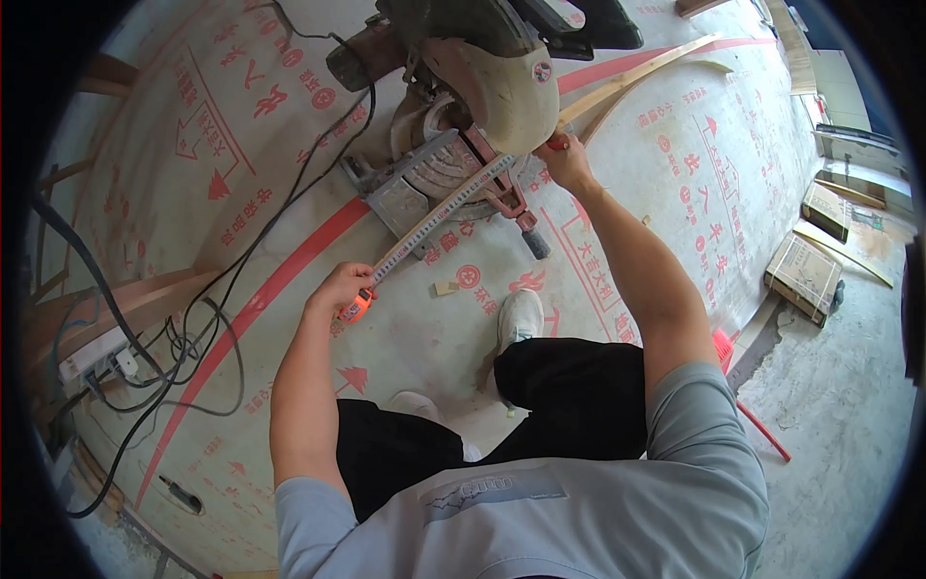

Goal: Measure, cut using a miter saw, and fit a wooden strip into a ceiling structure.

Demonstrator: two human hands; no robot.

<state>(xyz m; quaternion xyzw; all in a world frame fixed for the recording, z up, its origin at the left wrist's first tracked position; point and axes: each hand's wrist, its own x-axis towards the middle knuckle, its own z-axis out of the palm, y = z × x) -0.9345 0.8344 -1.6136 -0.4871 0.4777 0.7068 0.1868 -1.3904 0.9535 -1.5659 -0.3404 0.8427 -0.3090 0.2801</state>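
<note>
Nine o'clock, my left hand (345, 286) clutches the orange tape measure (358, 307); one o'clock, my right hand (571, 164) pinches something red (558, 143)!

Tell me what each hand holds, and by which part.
Left hand: tape measure, by its orange case. Right hand: hold unclear; something red shows there.

At the left, a white power strip (94, 357) is beside tangled black cables (104, 281). A pale protective sheet (227, 449) with red printing covers the floor. At the right are a flat brown cardboard box (803, 275) and a thin red stick (768, 433).
</note>
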